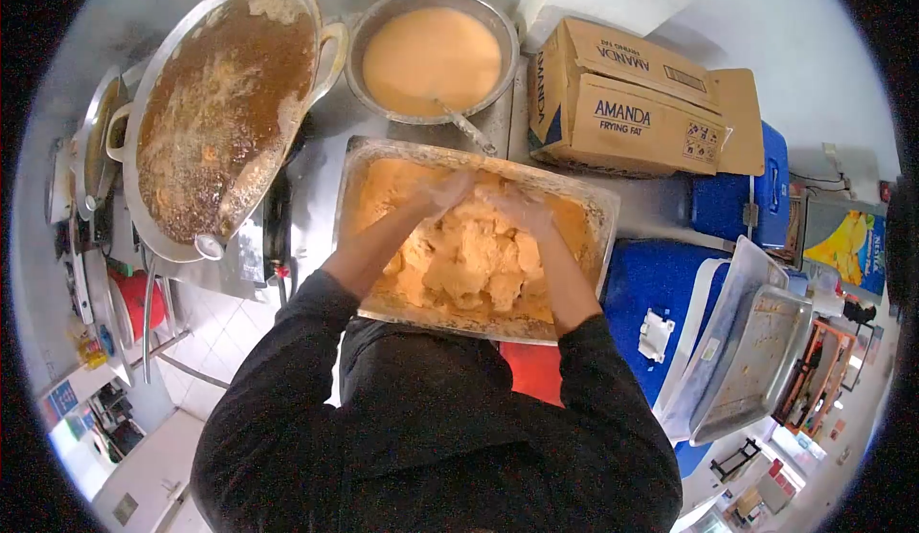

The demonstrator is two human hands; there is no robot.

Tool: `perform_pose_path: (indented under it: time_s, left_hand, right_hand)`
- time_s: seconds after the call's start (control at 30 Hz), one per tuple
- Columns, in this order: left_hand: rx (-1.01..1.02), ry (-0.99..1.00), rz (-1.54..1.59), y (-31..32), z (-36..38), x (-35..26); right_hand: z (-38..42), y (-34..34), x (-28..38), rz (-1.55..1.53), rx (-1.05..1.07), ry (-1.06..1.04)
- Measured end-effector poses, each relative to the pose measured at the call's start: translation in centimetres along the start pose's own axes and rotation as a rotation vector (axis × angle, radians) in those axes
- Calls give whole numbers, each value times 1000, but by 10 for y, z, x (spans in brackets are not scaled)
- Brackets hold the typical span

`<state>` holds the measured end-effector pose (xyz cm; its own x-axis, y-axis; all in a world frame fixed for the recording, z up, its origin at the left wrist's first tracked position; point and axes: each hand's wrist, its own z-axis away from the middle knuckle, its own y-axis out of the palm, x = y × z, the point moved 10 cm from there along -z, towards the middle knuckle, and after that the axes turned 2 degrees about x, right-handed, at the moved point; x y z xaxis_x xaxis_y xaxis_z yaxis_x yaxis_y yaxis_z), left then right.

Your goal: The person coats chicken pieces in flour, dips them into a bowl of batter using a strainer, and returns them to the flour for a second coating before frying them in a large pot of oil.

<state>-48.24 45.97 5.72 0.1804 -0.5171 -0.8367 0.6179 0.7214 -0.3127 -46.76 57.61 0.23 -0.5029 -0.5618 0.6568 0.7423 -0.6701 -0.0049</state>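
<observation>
A rectangular metal tray (611, 232) holds orange flour-like powder and several coated pieces (469, 265) heaped in its middle. Both hands are in the tray at the far side of the heap. My left hand (450, 191) touches the coating left of centre, dusted pale and blurred. Close beside it, my right hand (522, 210) rests against the top of the coated pieces. The fingers of both hands are smeared by motion and partly sunk in the powder, so their grip is unclear. Behind the tray stands a metal bowl of orange batter (431, 55) with a utensil handle (466, 131) over its rim.
A large two-handled pan of bubbling brown oil (225, 122) is at the left. A cardboard box (632, 102) stands at the back right. Blue containers (651, 289) and an empty metal tray (756, 366) are at the right.
</observation>
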Motion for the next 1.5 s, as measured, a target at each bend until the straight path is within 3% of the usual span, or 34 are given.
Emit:
perform_pose_path:
  time_s: [0.07,0.1,0.17,0.2,0.27,0.33,0.4,0.43,0.5,0.57,0.63,0.67,0.73,0.8,0.83,0.93,1.0,1.1,1.17,1.23,1.27,1.33,1.4,1.47,1.5]
  left_hand:
    - [106,42,-325,8,26,-12]
    - [241,-29,-503,17,36,-6]
    - [156,-60,-592,21,63,2]
    - [-65,-27,-499,13,90,5]
    - [-253,312,-606,14,135,-15]
    - [-367,410,-577,14,180,-24]
    - [-370,221,-367,8,208,-9]
    - [-373,101,-237,6,219,9]
    - [-292,-183,137,29,220,82]
    - [-200,-334,507,50,203,124]
    - [-128,-388,795,61,184,127]
    - [-118,-411,904,71,173,118]
    - [-104,-451,1120,88,147,94]
    - [-80,-493,1332,97,124,72]
    - [-107,-568,1265,91,126,61]
    - [-148,-662,1155,66,125,45]
    - [-127,-574,1233,80,103,83]
    - [-141,-621,853,35,128,29]
    - [34,-397,695,18,133,-8]
    - [74,-207,315,8,129,1]
    - [39,-134,17,15,118,35]
    - [-43,-3,-257,-2,121,40]
    - [-127,99,-199,-26,131,32]
    - [-85,-86,-795,-49,119,13]
    - [-66,-133,-881,-56,105,26]
  right_hand:
    - [41,25,41,527,-14,43]
    - [61,40,56,707,-32,28]
    - [97,69,72,933,-153,-73]
    - [115,74,74,960,-259,-179]
    - [158,86,74,1016,-481,-392]
    - [205,94,66,1053,-701,-621]
    - [198,74,31,1068,-597,-512]
    - [172,50,-7,1058,-378,-292]
    - [150,7,-14,805,-291,-30]
    - [115,-33,-16,776,-420,-34]
    - [70,-49,-48,522,-435,-30]
    - [53,-39,-51,72,-425,23]
    - [31,-6,-33,-239,-258,45]
    - [33,26,-5,-92,-45,15]
    - [35,41,0,-82,32,14]
    - [34,53,6,-153,33,25]
    - [42,53,25,82,-9,13]
    - [89,59,70,241,-58,42]
    - [103,64,65,367,-189,17]
    - [113,76,54,687,-318,-79]
    - [123,92,47,923,-351,-142]
    - [139,102,58,1001,-360,-253]
    - [162,78,61,624,-338,-270]
    - [171,40,52,129,-385,-178]
    - [158,15,31,120,-393,-136]
